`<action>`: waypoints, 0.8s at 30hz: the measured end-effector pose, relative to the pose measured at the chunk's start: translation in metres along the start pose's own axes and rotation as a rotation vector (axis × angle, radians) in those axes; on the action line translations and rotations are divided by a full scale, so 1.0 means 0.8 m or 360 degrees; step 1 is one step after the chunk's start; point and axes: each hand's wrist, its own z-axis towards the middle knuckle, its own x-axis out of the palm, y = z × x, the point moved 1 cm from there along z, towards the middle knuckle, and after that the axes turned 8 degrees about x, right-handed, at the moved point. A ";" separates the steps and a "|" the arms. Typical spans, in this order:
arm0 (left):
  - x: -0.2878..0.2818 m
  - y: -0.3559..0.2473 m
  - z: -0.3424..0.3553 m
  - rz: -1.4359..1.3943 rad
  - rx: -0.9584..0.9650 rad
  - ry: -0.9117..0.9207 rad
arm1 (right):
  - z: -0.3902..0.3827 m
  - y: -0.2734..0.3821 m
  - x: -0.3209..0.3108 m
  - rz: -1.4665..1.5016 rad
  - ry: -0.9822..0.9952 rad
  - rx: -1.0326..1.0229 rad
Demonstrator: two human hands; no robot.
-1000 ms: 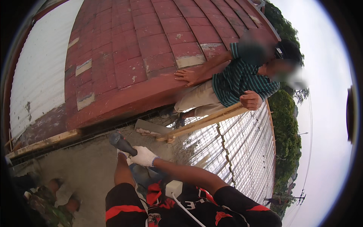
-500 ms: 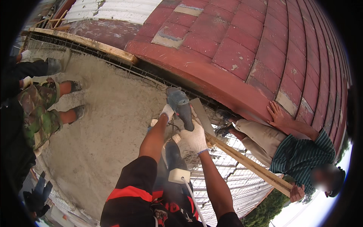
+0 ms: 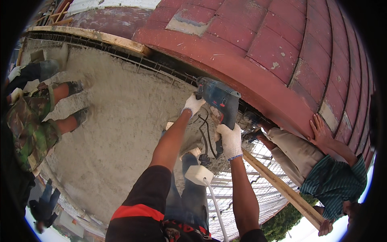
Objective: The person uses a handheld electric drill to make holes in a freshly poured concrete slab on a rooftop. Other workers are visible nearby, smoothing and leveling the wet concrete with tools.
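Note:
A dark blue rotary hammer drill is held out in front of me, its body beside the reinforcing bars at the base of the red wall. My left hand, in a white knit glove, is closed round its side handle. In a matching glove, my right hand grips the rear handle. A black cord loops below the drill. Under it, near my legs, hangs a white box-shaped socket on a white cable. Wet grey concrete spreads to my left.
On the right, a person in a striped shirt rests one hand on the red tiled roof and holds a long wooden plank. People stand in the concrete at left, one in camouflage shorts. Steel mesh lies lower right.
The drill has swung right and turned sideways toward the wall base, both hands still on it. More of the black cord shows. My view has shifted somewhat.

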 end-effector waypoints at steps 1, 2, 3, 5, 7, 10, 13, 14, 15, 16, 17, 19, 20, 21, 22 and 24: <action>0.002 0.002 0.001 0.0074 -0.0007 -0.0019 | 0.000 -0.003 0.000 0.0024 0.0011 0.0013; 0.004 0.005 0.004 0.0087 -0.0005 -0.0036 | 0.000 -0.006 0.000 0.0042 0.0018 0.0023; 0.006 0.010 0.005 0.0115 -0.0018 -0.0030 | -0.001 -0.010 0.001 0.0093 0.0044 0.0005; 0.008 0.026 0.005 0.0174 -0.0058 -0.0050 | -0.006 -0.020 0.004 0.0036 0.0008 0.0064; 0.012 0.047 0.008 0.0246 -0.0089 -0.0092 | -0.009 -0.029 0.008 -0.0024 -0.0004 0.0064; 0.012 0.077 0.026 0.0427 0.0060 -0.0059 | -0.009 -0.040 0.014 -0.0233 -0.0089 0.0064; 0.003 0.095 0.044 0.0048 -0.0095 -0.0081 | 0.004 -0.040 0.015 -0.0322 -0.0011 -0.0067; -0.003 0.098 0.048 -0.0113 -0.0014 -0.0088 | 0.008 -0.038 0.011 -0.0237 0.0066 0.0020; -0.008 0.101 0.052 -0.0033 -0.0012 -0.0077 | 0.015 -0.035 0.010 -0.0224 0.0060 0.0106; -0.013 0.108 0.051 0.0152 -0.0097 -0.0028 | 0.019 -0.033 0.007 -0.0184 0.0097 0.0128; -0.012 0.114 0.051 0.0176 -0.0103 -0.0025 | 0.020 -0.031 0.006 -0.0147 0.0096 0.0160; 0.001 0.136 0.053 -0.0414 -0.0238 0.0086 | 0.014 -0.033 0.005 -0.0233 0.0122 0.0046; 0.014 0.151 0.053 -0.0732 -0.0185 0.0027 | 0.006 -0.038 0.006 -0.0286 0.0099 0.0040; 0.028 0.169 0.053 -0.1173 -0.0320 0.0078 | -0.010 -0.048 0.005 -0.0338 0.0118 0.0042; 0.050 0.190 0.051 -0.1560 -0.0371 0.0031 | -0.014 -0.055 0.004 -0.0455 0.0018 0.0019; 0.068 0.229 0.059 -0.1879 -0.0437 -0.0029 | -0.015 -0.070 -0.004 -0.0357 -0.0037 -0.0011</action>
